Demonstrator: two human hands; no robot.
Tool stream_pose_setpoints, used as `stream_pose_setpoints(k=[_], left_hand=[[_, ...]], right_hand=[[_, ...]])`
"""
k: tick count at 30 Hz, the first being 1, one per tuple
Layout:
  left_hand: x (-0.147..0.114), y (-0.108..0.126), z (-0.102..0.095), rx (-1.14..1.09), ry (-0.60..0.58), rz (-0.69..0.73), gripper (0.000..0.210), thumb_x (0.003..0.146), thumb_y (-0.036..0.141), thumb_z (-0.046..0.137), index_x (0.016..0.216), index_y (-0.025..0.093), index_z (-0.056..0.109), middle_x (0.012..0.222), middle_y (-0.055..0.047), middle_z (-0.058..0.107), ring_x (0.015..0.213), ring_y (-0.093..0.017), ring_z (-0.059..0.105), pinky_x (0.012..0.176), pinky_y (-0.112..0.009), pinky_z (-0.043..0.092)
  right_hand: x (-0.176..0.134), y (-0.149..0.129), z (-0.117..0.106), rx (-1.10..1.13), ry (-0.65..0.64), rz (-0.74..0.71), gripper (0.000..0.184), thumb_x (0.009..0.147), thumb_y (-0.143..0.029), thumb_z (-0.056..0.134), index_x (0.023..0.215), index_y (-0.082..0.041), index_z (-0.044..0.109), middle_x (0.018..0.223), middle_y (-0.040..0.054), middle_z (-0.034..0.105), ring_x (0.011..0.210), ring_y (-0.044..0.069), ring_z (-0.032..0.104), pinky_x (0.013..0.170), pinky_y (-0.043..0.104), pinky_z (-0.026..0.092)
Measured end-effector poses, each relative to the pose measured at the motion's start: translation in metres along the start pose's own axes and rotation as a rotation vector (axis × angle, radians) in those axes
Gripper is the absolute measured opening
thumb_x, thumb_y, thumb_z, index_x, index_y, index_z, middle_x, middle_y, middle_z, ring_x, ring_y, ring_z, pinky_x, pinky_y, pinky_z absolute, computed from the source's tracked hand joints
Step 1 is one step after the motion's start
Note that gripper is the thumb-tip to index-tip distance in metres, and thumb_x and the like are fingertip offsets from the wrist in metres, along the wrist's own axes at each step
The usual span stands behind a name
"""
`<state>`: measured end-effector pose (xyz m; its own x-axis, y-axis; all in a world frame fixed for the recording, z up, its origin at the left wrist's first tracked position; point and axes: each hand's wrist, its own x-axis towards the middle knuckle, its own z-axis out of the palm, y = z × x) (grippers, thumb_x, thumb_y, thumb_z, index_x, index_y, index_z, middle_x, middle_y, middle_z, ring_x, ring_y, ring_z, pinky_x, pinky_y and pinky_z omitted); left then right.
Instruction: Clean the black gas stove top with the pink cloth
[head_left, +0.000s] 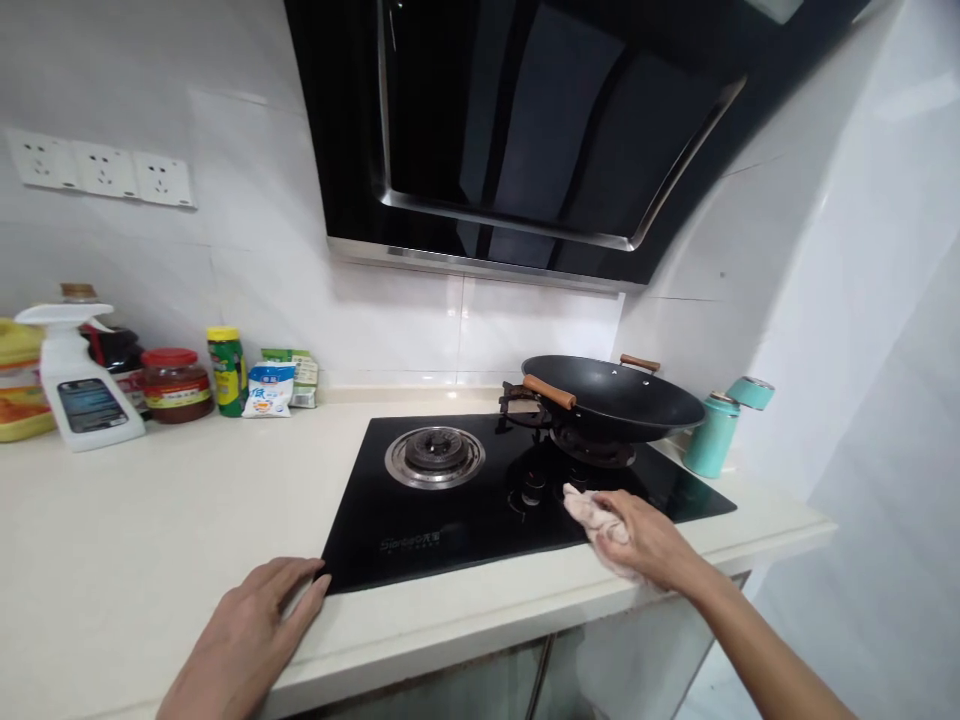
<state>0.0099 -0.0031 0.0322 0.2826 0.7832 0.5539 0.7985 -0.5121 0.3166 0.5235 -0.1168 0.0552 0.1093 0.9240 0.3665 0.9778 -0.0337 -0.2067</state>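
My right hand (646,535) is closed on a pale cloth (592,512), which lies against the front edge of the black glass gas stove (465,530) beside its knobs. One knob (533,487) shows plainly; the other is partly behind the cloth. My left hand (251,622) rests on the counter with fingers stretched out, fingertips at the stove's front left corner. A black wok (615,395) with wooden handles sits over the right burner. The left burner (435,455) is uncovered, a steel ring around it.
A black range hood (525,120) hangs low over the stove. On the white counter (187,500) at left stand a spray bottle (86,385), a red-lidded jar (176,386), a green shaker (227,370) and seasoning bags (270,390). A turquoise flask (712,437) stands right of the wok.
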Motion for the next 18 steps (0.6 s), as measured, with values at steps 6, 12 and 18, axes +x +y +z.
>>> stream_pose_setpoints(k=[6, 12, 18], left_hand=[[-0.002, 0.002, 0.002, 0.010, 0.012, 0.001, 0.040, 0.091, 0.057, 0.053, 0.100, 0.027, 0.078, 0.105, -0.004, 0.079, 0.096, -0.024, 0.074, 0.087, -0.032, 0.059], [-0.001, -0.002, 0.005, 0.010, 0.024, -0.002, 0.040, 0.091, 0.057, 0.053, 0.098, 0.026, 0.078, 0.103, -0.004, 0.079, 0.095, -0.024, 0.074, 0.086, -0.032, 0.058], [-0.001, 0.007, -0.001, 0.015, -0.037, -0.040, 0.043, 0.093, 0.057, 0.051, 0.103, 0.024, 0.076, 0.109, -0.006, 0.077, 0.101, -0.026, 0.072, 0.090, -0.035, 0.056]], right_hand=[[0.021, 0.059, -0.016, -0.218, 0.021, 0.172, 0.036, 0.090, -0.041, 0.047, 0.111, -0.023, 0.069, 0.124, 0.0096, 0.060, 0.093, 0.021, 0.065, 0.081, 0.033, 0.047], [0.068, 0.059, -0.004, -0.181, -0.059, 0.317, 0.052, 0.092, -0.039, 0.045, 0.142, -0.032, 0.056, 0.136, 0.0092, 0.062, 0.127, 0.036, 0.054, 0.099, 0.053, 0.040], [0.072, 0.044, 0.007, -0.165, -0.112, 0.210, 0.040, 0.091, -0.035, 0.044, 0.122, -0.032, 0.069, 0.131, 0.0055, 0.067, 0.126, 0.031, 0.054, 0.101, 0.048, 0.036]])
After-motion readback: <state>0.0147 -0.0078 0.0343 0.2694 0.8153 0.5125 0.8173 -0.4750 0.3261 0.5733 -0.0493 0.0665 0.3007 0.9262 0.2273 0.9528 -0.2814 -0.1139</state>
